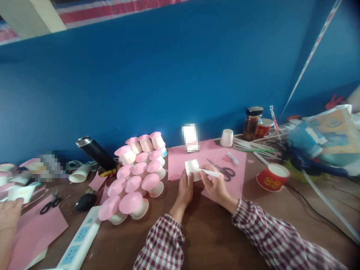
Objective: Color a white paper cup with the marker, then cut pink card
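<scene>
My left hand (185, 188) has its fingers wrapped round a small white paper cup (191, 167), held over the front of the pink paper sheets (177, 161). To its right, my right hand (217, 186) pinches a white strip or stick (210, 173), whose left end meets the cup. Scissors with dark handles (229, 172) lie on the pink paper just behind my right hand. Beside them is a clear, pen-like tube (233, 158). Several white cups topped with pink paper cones (131, 202) stand in rows to the left.
A power strip (81, 240), black mouse (86, 201), black flask (97, 152) and second scissors (51, 202) lie left. Another person's hand (9, 217) is at the far left. On the right are a red cup (272, 177), an upturned white cup (226, 138), a jar (252, 123) and white sticks (253, 145).
</scene>
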The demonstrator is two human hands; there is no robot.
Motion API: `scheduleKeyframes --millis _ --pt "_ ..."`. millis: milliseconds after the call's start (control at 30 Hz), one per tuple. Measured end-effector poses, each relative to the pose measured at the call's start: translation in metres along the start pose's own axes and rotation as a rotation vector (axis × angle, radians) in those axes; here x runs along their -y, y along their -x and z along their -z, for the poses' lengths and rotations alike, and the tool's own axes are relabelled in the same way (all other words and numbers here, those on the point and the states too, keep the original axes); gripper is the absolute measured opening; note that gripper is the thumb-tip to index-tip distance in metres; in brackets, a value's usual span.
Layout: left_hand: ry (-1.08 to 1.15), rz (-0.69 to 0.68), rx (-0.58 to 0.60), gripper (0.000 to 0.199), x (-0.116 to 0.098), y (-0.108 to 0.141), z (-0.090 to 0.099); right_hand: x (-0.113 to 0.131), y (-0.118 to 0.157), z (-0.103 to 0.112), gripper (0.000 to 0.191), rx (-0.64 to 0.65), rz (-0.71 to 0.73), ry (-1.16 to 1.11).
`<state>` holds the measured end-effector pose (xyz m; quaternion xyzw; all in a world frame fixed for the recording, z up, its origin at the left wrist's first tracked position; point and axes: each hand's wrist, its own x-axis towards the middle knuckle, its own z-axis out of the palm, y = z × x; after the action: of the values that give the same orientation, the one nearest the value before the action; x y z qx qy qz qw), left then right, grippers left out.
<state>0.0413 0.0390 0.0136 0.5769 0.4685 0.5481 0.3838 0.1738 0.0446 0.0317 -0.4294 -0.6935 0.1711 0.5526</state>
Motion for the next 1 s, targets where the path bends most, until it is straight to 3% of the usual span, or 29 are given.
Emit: scheduleKeyframes --millis 467,1000 --pt "-0.017 0.013 0.006 0.037 -0.0033 0.0001 0.0004 0.0046 -0.0029 0.0036 0.014 -0.033 -0.065 -0.015" --pt "-0.011 0.001 0.001 0.038 -0.0029 -0.0002 -0.0004 0.0059 -0.0031 0.0037 0.016 -0.027 -0.034 -0.002"
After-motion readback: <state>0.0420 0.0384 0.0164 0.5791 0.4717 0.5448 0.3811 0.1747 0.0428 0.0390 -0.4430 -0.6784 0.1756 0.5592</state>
